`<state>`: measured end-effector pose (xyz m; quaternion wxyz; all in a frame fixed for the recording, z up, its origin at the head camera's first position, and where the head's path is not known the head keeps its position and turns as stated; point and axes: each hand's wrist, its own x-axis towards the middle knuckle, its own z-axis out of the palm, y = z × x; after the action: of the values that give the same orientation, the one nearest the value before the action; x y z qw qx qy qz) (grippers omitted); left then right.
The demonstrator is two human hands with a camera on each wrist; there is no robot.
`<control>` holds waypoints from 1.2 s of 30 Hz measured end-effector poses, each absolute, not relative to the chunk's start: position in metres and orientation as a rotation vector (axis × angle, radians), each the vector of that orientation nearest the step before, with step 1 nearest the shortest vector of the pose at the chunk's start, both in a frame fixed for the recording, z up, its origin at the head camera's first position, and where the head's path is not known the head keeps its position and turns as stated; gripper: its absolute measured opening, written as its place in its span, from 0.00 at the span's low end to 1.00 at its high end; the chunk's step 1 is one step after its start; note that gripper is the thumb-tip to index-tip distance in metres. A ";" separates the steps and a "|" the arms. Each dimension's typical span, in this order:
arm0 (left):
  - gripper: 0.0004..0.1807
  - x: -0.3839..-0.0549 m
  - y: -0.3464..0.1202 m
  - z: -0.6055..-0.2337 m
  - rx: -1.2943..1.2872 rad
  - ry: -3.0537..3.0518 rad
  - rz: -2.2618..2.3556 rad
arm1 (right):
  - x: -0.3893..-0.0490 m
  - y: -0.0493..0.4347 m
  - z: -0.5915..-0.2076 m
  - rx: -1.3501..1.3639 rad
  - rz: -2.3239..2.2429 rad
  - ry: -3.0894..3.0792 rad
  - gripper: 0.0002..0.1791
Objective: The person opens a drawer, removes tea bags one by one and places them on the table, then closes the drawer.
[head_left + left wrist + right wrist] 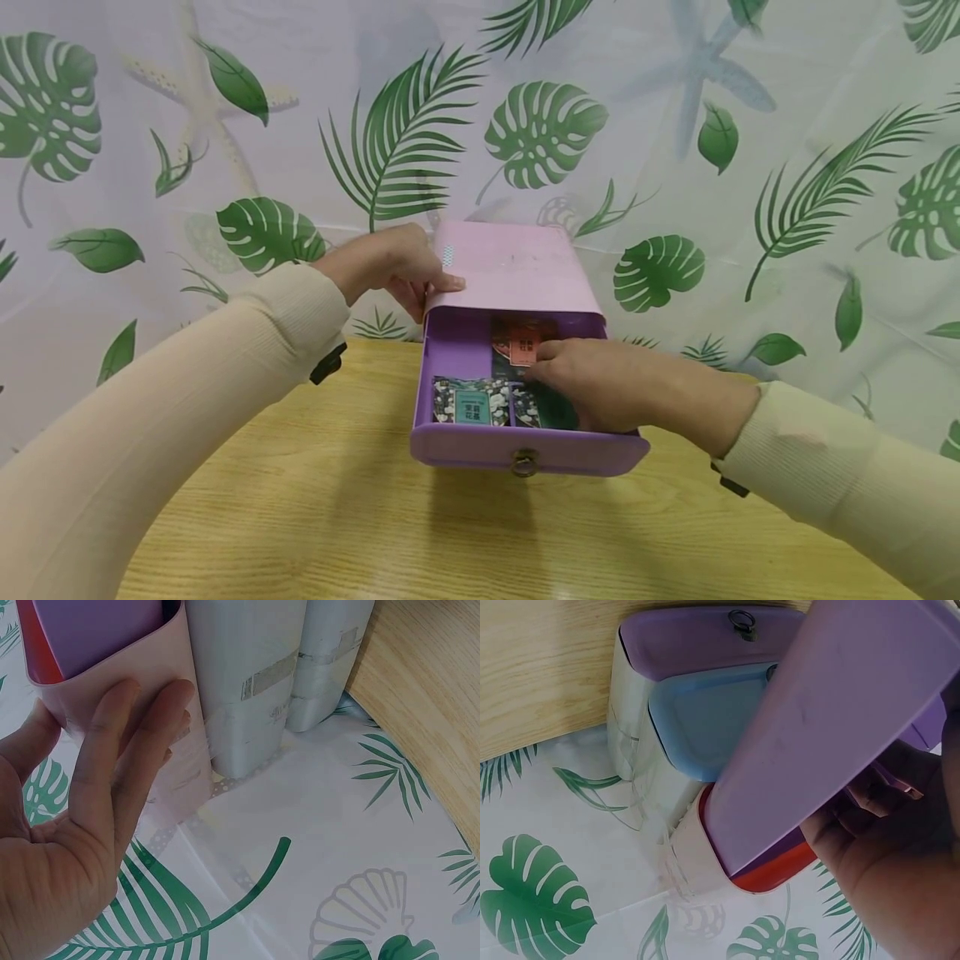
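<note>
A pink drawer case [517,262] tops a stack, with its purple drawer [457,446] pulled out toward me. My left hand [408,267] grips the case at its front left edge, thumb on top; the left wrist view shows its fingers [94,776] along the side. Reaching into the drawer's right part is my right hand [592,379], its fingertips among the packets and partly hidden. A floral packet with a teal label [472,404] lies front left. Behind it is a packet with a red label [522,346]. Beneath the right hand shows a dark green packet [557,408].
Under the open drawer, a blue drawer front [712,720] and another purple drawer front [705,637] show in the right wrist view, both closed. The stack stands on a wood-grain table [337,500]. A leaf-print cloth [300,125] hangs right behind it.
</note>
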<state>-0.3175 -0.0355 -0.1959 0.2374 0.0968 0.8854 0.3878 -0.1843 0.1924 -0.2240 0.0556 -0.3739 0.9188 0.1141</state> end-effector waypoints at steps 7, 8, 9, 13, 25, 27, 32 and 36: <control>0.23 -0.317 -0.036 -0.196 0.259 2.419 1.064 | -0.185 0.197 -0.218 -1.190 0.299 2.834 0.35; 0.23 -0.317 -0.036 -0.196 0.261 2.419 1.063 | -0.185 0.197 -0.217 -1.194 0.307 2.840 0.35; 0.23 -0.317 -0.036 -0.196 0.258 2.418 1.063 | -0.185 0.197 -0.216 -1.194 0.315 2.845 0.36; 0.23 -0.316 -0.037 -0.195 0.249 2.422 1.065 | -0.184 0.197 -0.212 -1.180 0.344 2.855 0.40; 0.22 -0.317 -0.035 -0.195 0.254 2.428 1.064 | -0.181 0.200 -0.196 -1.065 0.295 2.882 0.42; 0.22 -0.317 -0.036 -0.194 0.255 2.434 1.062 | -0.180 0.201 -0.194 -1.052 0.288 2.887 0.42; 0.23 -0.317 -0.035 -0.195 0.249 2.434 1.064 | -0.179 0.206 -0.189 -1.094 0.277 2.906 0.41; 0.23 -0.317 -0.035 -0.195 0.239 2.430 1.064 | -0.177 0.211 -0.185 -1.139 0.258 2.928 0.40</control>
<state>-0.3173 -0.0347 -0.1953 0.2367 0.0873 0.8865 0.3880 -0.1773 0.2108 -0.1851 -0.0055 -0.3612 0.9289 0.0819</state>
